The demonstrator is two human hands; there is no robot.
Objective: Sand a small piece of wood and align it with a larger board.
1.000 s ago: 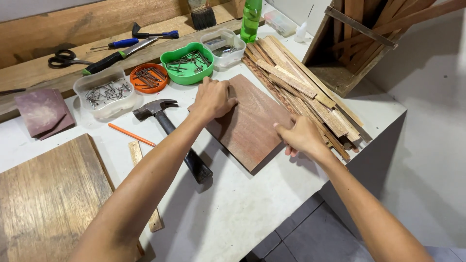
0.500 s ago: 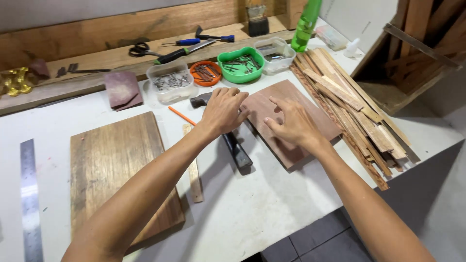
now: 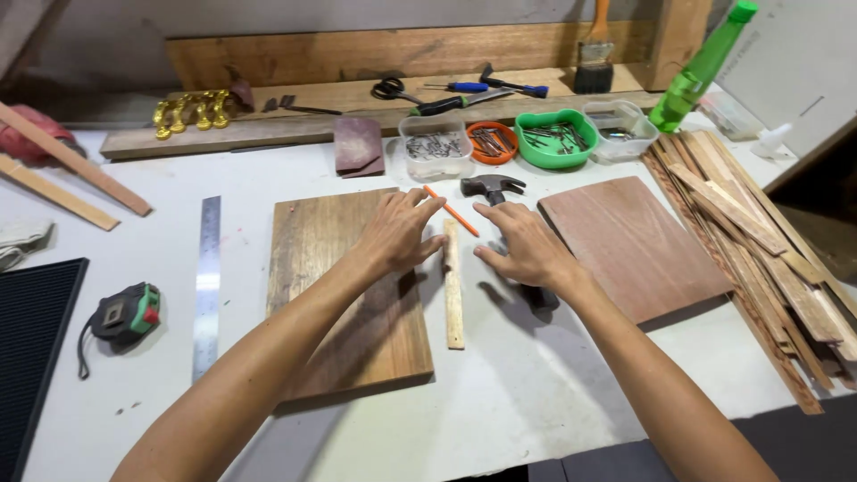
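White table (image 3: 536, 393) carries a thin strip (image 3: 453, 286) running away from the person, between left hand (image 3: 397, 234) and right hand (image 3: 527, 245), both with empty, spread fingers.

By my hands, a streaky brown board (image 3: 344, 286); pale wooden strip (image 3: 453, 286); orange pencil (image 3: 451, 211); reddish-brown panel (image 3: 634, 245); green bowl (image 3: 555, 152); orange dish (image 3: 490, 143); green bottle (image 3: 701, 67).

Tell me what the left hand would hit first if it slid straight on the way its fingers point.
The left hand points up and right across the brown board. Sliding on, its fingertips would probably meet the orange pencil first, lying just ahead of them; beyond that sits the hammer head. Depth is hard to judge.
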